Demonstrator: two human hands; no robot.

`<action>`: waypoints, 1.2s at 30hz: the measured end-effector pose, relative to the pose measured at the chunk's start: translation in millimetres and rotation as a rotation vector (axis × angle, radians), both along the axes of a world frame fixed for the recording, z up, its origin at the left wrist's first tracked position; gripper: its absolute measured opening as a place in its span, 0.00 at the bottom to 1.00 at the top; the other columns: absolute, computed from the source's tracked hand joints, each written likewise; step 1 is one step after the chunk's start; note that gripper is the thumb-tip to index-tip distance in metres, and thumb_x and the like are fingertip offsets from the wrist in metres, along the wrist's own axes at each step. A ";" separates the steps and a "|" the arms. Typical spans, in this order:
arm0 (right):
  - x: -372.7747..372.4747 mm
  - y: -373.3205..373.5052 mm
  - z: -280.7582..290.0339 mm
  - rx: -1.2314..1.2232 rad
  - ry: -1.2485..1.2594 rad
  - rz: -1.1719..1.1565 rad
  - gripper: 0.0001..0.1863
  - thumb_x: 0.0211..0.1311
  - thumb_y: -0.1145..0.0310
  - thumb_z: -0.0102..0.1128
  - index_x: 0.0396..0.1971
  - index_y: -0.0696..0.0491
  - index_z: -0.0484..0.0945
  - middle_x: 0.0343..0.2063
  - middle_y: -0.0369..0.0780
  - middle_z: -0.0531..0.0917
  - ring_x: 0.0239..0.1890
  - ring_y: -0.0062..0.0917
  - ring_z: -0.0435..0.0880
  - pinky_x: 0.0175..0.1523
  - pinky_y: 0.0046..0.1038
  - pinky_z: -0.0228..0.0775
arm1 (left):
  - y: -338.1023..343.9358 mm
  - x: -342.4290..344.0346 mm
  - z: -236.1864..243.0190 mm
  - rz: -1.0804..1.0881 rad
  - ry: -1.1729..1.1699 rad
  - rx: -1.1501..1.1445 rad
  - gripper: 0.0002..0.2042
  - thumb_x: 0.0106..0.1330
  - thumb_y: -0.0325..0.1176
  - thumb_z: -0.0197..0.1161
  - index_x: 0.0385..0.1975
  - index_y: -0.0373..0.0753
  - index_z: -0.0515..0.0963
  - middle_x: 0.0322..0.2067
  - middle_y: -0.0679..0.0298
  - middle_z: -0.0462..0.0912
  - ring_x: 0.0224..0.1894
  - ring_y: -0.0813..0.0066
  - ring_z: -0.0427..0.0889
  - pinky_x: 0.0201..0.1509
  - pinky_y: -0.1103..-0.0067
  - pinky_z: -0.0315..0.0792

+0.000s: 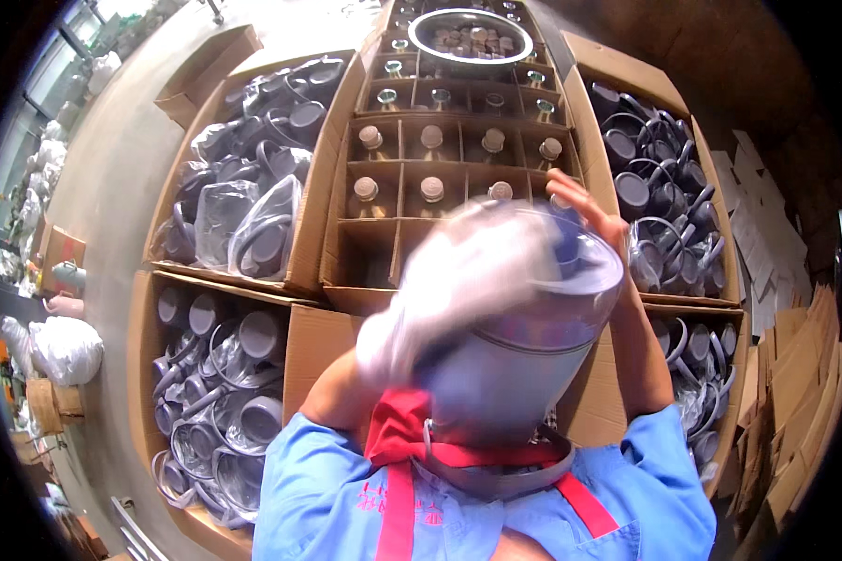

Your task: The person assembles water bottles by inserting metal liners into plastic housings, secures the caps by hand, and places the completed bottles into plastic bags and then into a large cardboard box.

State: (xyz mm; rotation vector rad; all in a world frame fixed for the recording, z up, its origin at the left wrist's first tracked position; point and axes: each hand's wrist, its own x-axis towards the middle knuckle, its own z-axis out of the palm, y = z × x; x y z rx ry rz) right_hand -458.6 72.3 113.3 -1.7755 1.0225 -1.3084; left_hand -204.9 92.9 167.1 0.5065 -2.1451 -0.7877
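Note:
A large bluish, see-through cylindrical container [510, 383] is tilted in front of my chest. Its upper end carries a grey-purple round lid-like part [585, 266], partly covered. A grey loop handle [500, 472] curves round its lower end, near the red straps on my clothing. My left hand [482, 266], in a white glove, lies across the upper end; motion smears its fingers. Bare, my right hand [597, 208] holds the container's far right side, its fingertips showing past the rim and the rest partly hidden behind it.
Ahead, a divided carton [398, 231] holds capped and uncapped bottles; a metal bowl [471, 58] of small caps rests on it. Cartons of grey looped-handle lids, some bagged, flank it: left [285, 140], lower left [220, 402], right [664, 178], lower right [697, 365]. Flattened cardboard [795, 402] leans at right.

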 end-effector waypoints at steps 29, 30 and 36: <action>-14.4 -98.0 -132.0 -0.094 0.344 -0.727 0.15 0.66 0.63 0.54 0.42 0.60 0.76 0.42 0.46 0.80 0.44 0.33 0.79 0.51 0.33 0.70 | -181.2 98.6 -129.3 0.724 -0.528 -0.307 0.28 0.52 0.32 0.67 0.56 0.38 0.67 0.38 0.52 0.76 0.41 0.54 0.77 0.46 0.65 0.72; -1.1 -91.3 -116.3 -0.062 0.323 -0.632 0.15 0.66 0.62 0.53 0.42 0.60 0.77 0.44 0.47 0.79 0.47 0.34 0.78 0.53 0.33 0.70 | -169.2 84.7 -83.8 0.626 -0.416 -0.479 0.28 0.53 0.28 0.63 0.58 0.39 0.65 0.37 0.53 0.75 0.38 0.55 0.76 0.42 0.65 0.72; 101.4 -98.0 -49.2 0.501 -0.824 0.547 0.44 0.64 0.31 0.29 0.63 0.55 0.59 0.59 0.50 0.68 0.59 0.34 0.71 0.60 0.37 0.66 | -33.9 32.8 77.0 0.525 -0.422 -0.955 0.25 0.50 0.31 0.61 0.53 0.51 0.74 0.39 0.61 0.74 0.44 0.61 0.74 0.48 0.61 0.68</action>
